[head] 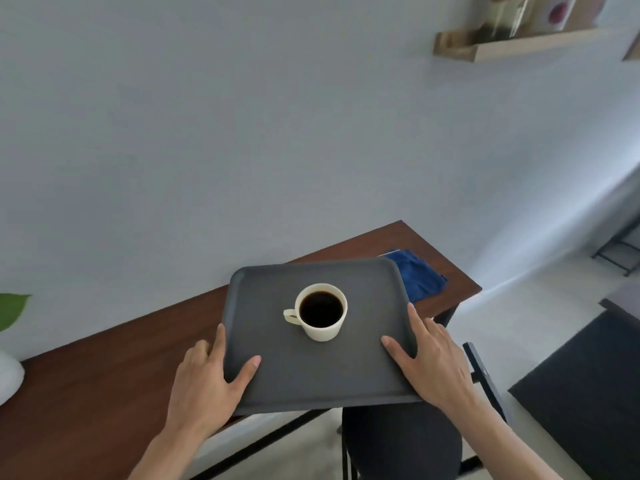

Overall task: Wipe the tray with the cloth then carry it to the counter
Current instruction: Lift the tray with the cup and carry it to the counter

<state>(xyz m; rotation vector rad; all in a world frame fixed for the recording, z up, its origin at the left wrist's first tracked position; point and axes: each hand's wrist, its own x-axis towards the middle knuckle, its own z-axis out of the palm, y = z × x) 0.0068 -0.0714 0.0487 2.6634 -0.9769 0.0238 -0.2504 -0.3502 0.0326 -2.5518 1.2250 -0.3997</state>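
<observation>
I hold the dark grey tray [277, 375] by its two short sides, my left hand [204, 386] and right hand [433, 365] with thumbs on top. A cream cup [323, 327] of black coffee stands mid-tray. The blue cloth [417, 275] lies on the brown table [104, 375] just past the tray's far right corner.

1. Soft, even daylight comes from the right and brightens the wall [571, 174] and floor [540, 299] there.
2. Shadows are faint and there is no harsh glare.
3. Wide-angle distortion bends the edges; the shelf [512, 46] and leaf [12, 308] are blurred.
</observation>
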